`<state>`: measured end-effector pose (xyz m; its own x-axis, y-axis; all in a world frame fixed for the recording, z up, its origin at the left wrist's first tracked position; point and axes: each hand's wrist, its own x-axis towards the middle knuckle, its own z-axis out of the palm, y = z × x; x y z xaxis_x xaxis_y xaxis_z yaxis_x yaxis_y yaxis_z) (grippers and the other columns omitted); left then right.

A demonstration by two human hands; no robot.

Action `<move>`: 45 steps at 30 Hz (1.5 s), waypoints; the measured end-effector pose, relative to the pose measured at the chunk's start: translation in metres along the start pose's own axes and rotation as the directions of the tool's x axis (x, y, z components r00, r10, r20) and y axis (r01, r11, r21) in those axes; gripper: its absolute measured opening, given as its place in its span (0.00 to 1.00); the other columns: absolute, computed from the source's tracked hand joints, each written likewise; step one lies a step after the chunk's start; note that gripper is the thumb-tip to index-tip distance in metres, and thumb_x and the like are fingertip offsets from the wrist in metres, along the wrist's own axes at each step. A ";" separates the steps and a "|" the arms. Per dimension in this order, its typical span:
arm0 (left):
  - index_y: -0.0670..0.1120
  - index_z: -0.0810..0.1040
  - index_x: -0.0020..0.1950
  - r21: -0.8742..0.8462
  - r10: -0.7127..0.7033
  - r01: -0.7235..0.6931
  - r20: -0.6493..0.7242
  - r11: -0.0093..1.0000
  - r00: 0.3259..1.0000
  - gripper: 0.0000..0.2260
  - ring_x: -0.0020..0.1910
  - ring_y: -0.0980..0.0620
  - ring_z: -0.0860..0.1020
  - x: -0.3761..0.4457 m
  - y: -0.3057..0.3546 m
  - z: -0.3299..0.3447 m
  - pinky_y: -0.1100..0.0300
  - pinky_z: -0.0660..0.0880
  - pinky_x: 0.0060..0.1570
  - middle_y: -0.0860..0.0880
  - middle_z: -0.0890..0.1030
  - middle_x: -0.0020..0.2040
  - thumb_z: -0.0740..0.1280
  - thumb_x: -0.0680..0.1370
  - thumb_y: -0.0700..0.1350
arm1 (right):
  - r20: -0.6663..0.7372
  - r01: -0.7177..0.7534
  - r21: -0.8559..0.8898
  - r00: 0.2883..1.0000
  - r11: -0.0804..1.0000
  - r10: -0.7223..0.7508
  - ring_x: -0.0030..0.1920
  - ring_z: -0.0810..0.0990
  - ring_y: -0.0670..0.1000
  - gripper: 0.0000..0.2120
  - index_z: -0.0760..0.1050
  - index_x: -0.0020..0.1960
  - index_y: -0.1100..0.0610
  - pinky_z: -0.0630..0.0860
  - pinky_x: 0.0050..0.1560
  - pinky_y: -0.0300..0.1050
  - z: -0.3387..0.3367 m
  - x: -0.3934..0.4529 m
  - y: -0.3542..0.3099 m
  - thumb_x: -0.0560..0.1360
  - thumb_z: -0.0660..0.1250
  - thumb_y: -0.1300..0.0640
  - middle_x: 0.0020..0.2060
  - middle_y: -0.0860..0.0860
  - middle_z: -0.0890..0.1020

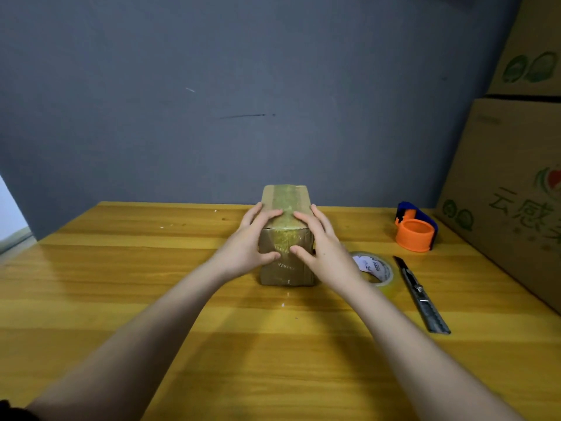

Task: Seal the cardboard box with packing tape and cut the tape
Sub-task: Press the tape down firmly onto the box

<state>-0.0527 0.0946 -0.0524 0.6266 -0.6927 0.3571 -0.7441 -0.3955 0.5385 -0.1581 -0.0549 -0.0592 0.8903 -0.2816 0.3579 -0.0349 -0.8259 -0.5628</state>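
Observation:
A small brown cardboard box stands in the middle of the wooden table, with a strip of yellowish tape running over its top and down its near face. My left hand presses on the box's near left corner, thumb on the front face. My right hand presses on the near right corner in the same way. A roll of clear packing tape lies flat just right of the box, partly behind my right wrist. A utility knife lies on the table to the right of the roll.
An orange and blue tape dispenser sits at the back right of the wooden table. Large printed cardboard cartons are stacked along the right edge. A grey wall rises behind the table.

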 end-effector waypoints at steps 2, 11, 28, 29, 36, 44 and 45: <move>0.59 0.60 0.72 0.012 0.006 -0.006 0.002 1.000 1.000 0.37 0.76 0.52 0.55 0.000 0.000 0.001 0.62 0.58 0.67 0.48 0.51 0.78 0.75 0.69 0.45 | -0.003 -0.001 0.000 1.000 1.000 0.001 0.68 0.70 0.57 0.29 0.57 0.72 0.42 0.75 0.58 0.54 0.001 -0.002 0.000 0.76 0.66 0.49 0.77 0.42 0.48; 0.58 0.60 0.73 0.005 -0.012 0.012 0.026 1.000 1.000 0.37 0.76 0.51 0.55 0.001 0.006 -0.001 0.61 0.59 0.67 0.48 0.50 0.78 0.75 0.69 0.43 | -0.008 -0.033 -0.008 0.999 0.999 0.033 0.66 0.72 0.58 0.30 0.56 0.73 0.43 0.75 0.57 0.53 0.001 -0.004 -0.002 0.76 0.65 0.50 0.77 0.42 0.48; 0.55 0.46 0.77 0.063 -0.109 0.104 0.079 0.993 0.991 0.46 0.77 0.49 0.54 -0.002 0.026 -0.013 0.58 0.58 0.69 0.48 0.43 0.78 0.73 0.69 0.53 | 0.005 -0.033 -0.009 0.999 0.999 0.033 0.71 0.66 0.54 0.38 0.44 0.76 0.45 0.72 0.63 0.54 -0.012 -0.006 -0.008 0.76 0.65 0.48 0.76 0.46 0.54; 0.55 0.46 0.77 0.082 -0.101 0.096 0.061 0.992 0.993 0.45 0.77 0.48 0.52 -0.003 0.030 -0.015 0.54 0.57 0.71 0.49 0.44 0.78 0.72 0.70 0.55 | 0.002 -0.032 -0.017 0.999 0.999 0.032 0.71 0.66 0.53 0.37 0.45 0.76 0.45 0.73 0.63 0.54 -0.014 -0.007 -0.008 0.76 0.65 0.47 0.76 0.46 0.55; 0.48 0.69 0.66 0.360 0.367 -0.273 -0.226 0.892 0.902 0.21 0.67 0.47 0.69 -0.014 0.082 -0.004 0.51 0.69 0.64 0.46 0.70 0.67 0.65 0.75 0.50 | -0.117 -0.045 0.002 0.992 0.999 0.045 0.61 0.76 0.50 0.23 0.63 0.70 0.46 0.75 0.58 0.55 -0.041 -0.017 0.013 0.77 0.62 0.50 0.67 0.46 0.71; 0.43 0.72 0.63 0.488 0.418 -0.465 0.208 0.739 0.884 0.20 0.63 0.44 0.72 -0.010 0.114 0.097 0.50 0.60 0.68 0.44 0.75 0.61 0.62 0.75 0.53 | -0.400 -0.152 0.148 0.895 0.977 0.199 0.51 0.80 0.51 0.10 0.77 0.51 0.52 0.74 0.53 0.49 -0.057 -0.051 0.072 0.79 0.58 0.60 0.45 0.47 0.84; 0.42 0.70 0.65 0.500 0.373 -0.451 0.254 0.739 0.892 0.23 0.67 0.44 0.69 -0.008 0.114 0.107 0.50 0.55 0.72 0.43 0.73 0.64 0.63 0.75 0.54 | -0.417 -0.149 0.140 0.888 0.979 0.195 0.53 0.78 0.51 0.09 0.77 0.52 0.52 0.72 0.54 0.47 -0.055 -0.055 0.078 0.79 0.58 0.59 0.46 0.47 0.83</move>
<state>-0.1669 -0.0092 -0.0754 0.2228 -0.9187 0.3259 -0.9486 -0.2814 -0.1446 -0.2347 -0.1303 -0.0821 0.5946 -0.6144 0.5187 -0.1035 -0.6982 -0.7083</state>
